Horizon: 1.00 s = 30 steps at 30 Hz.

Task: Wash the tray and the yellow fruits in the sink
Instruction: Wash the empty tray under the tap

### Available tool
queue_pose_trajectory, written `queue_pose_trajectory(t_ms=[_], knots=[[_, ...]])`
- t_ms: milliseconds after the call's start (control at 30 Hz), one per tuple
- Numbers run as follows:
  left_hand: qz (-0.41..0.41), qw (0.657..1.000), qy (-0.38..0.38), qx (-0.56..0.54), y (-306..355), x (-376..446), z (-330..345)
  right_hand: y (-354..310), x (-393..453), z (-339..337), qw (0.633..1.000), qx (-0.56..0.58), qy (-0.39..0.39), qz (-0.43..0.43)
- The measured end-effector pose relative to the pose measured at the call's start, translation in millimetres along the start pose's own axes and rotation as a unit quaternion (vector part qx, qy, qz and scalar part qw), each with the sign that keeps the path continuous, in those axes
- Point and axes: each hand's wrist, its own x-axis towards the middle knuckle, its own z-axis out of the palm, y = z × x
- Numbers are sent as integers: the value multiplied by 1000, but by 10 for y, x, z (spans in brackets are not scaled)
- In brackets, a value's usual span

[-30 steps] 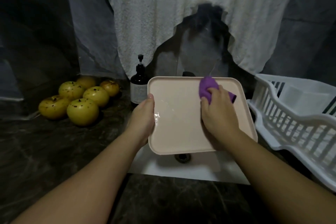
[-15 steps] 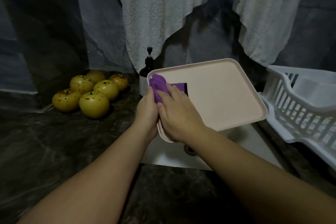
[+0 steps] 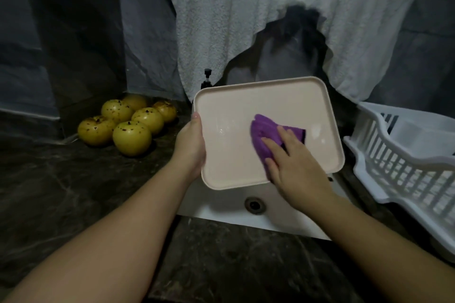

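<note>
Over the white sink point(image 3: 221, 206), the left hand point(image 3: 190, 147) gripped the pink tray point(image 3: 234, 155) by its left edge — tilted, clear of the basin. The right hand point(image 3: 294, 165), fingers flat, pressed a purple cloth point(image 3: 264, 131) mid-tray; yellow fruits point(image 3: 128, 124) sat on the counter point(image 3: 61, 192) — well left.

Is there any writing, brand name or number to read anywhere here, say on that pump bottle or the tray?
None can be read.
Pump bottle: only its pump top shows above the tray; any label is hidden.
Tray: plain, no print.
Purple cloth, white drying rack, yellow fruits: no text visible.
</note>
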Motion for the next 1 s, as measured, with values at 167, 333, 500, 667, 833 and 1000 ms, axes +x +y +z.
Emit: queue_pose_trajectory(t_ms=[167, 333, 500, 667, 833, 1000], knots=[[5, 999, -16, 33, -17, -20, 29, 527, -49, -114, 989, 28, 24, 145], [10, 996, -45, 80, -64, -142, 121, 391, 391, -176, 974, 69, 115, 181], [35, 991, -53, 114, -98, -204, 177, -353, 665, -62, 983, 123, 84, 108], [20, 997, -76, 8, -93, -167, 116, -836, 414, 121, 996, 58, 48, -51], [7, 999, -43, -5, -8, -72, 52, -390, 62, 16, 992, -26, 1, -122], [14, 995, -70, 72, -9, -170, 87, -123, 389, -175, 993, 47, 73, 85]])
